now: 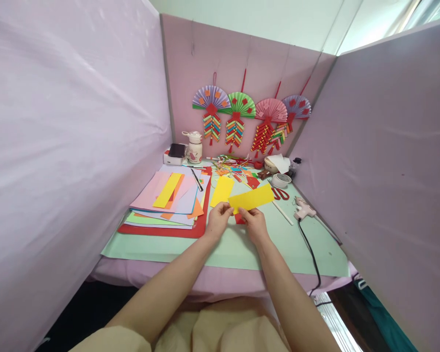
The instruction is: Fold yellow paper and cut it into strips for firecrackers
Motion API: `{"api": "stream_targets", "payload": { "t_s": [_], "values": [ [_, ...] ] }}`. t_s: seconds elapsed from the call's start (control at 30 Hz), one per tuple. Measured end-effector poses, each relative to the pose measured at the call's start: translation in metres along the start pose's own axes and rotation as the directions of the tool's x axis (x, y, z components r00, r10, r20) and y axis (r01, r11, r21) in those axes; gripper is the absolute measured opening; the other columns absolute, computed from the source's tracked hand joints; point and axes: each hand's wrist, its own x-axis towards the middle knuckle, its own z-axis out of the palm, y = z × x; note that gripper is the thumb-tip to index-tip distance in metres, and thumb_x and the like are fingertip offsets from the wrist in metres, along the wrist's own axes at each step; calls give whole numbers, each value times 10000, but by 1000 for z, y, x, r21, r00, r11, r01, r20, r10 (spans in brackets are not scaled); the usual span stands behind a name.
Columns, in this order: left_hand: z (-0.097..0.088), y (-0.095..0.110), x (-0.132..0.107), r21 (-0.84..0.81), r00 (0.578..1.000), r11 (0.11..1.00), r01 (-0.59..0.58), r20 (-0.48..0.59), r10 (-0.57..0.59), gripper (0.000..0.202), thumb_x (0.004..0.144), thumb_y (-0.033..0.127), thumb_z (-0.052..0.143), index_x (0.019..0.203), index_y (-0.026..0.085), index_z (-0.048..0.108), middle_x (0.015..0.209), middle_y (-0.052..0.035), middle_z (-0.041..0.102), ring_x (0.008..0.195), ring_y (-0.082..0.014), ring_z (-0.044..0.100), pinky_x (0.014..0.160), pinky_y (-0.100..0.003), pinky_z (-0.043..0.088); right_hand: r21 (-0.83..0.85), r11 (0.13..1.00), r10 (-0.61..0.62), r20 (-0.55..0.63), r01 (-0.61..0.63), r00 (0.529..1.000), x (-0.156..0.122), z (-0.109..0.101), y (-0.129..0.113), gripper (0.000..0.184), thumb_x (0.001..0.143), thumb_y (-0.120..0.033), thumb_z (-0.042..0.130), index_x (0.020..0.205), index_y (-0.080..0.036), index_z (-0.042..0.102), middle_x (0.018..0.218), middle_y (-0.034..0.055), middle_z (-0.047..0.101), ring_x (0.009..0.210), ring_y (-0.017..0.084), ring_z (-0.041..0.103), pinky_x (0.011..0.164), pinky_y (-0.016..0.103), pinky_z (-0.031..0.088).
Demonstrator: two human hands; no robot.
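Note:
Both my hands hold one yellow paper strip [252, 197] above the table, tilted up toward the right. My left hand [220, 219] pinches its left end, and my right hand [254, 223] grips its lower edge near the middle. Just behind my left hand, a second yellow paper piece [222, 190] lies on the table. A small red paper piece [239, 219] shows between my hands, partly hidden by my right fingers. Another yellow strip [168, 190] rests on the stack of coloured paper [146, 191] to the left.
On the right are red-handled scissors [280, 193], a white stick [283, 213], a tape roll [281, 180] and a glue gun [303, 209] with a black cord. Paper scraps [234, 166] and a bottle [195, 147] stand at the back, below hanging paper fans [242, 105]. Partitions enclose the table.

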Motion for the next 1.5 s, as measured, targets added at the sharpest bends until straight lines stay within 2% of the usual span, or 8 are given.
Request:
{"api": "stream_targets", "payload": {
  "t_s": [0.33,0.53,0.67,1.0,1.13,1.23,1.37,1.5],
  "values": [
    [-3,2,-1,57,996,995,-78,-40,80,248,832,383,517,703,179,576,682,4,573,695,-135,549,675,-242,441,-40,999,-2,40,4,999,-2,1,1,354,575,-469,784,683,-155,662,545,8,574,550,135,488,507,261,349],
    [-6,1,6,-101,983,993,-65,-180,46,188,696,318,676,787,162,624,813,-26,640,797,-154,594,770,-280,470,-59,998,-1,64,5,998,-1,0,4,332,601,-443,780,698,-143,673,571,4,586,547,123,479,527,259,352],
    [-5,4,5,-138,982,989,-46,-187,20,185,713,323,651,791,157,629,806,-31,648,793,-154,601,776,-292,480,-67,998,-10,63,14,998,-1,-1,3,308,621,-425,775,699,-148,667,547,-9,564,554,123,476,530,258,350],
    [-5,5,5,-221,991,975,-10,-133,-20,164,740,312,631,764,154,595,743,-16,617,738,-152,607,770,-327,505,-57,998,-7,64,11,998,-2,-1,1,327,621,-411,776,790,-142,701,730,47,668,632,154,534,575,284,408],
    [-8,2,9,-195,994,981,9,-102,-29,204,715,344,648,757,149,602,734,-22,629,704,-148,614,760,-332,512,-34,999,-20,31,22,999,0,-3,2,296,603,-404,788,676,-158,641,611,1,601,555,120,476,539,261,381],
    [-11,2,11,-53,999,997,47,0,-47,192,725,333,631,772,146,625,720,-34,652,704,-154,623,745,-314,499,2,999,-45,-11,45,999,4,-5,5,323,637,-438,756,631,-182,559,560,-39,529,508,95,426,510,241,352],
    [-15,3,8,184,967,980,73,228,-115,135,728,281,586,687,158,625,663,-27,657,635,-147,596,638,-268,457,30,997,-71,-24,72,997,8,-7,6,310,694,-465,702,781,-195,575,744,-12,607,562,98,483,523,232,374],
    [-15,1,8,269,970,963,10,230,-75,142,714,263,580,606,171,582,601,7,601,587,-134,526,574,-250,385,4,997,-80,7,80,997,6,-7,4,282,702,-415,711,821,-196,580,725,-27,603,545,82,481,514,215,375]
  ]
}}
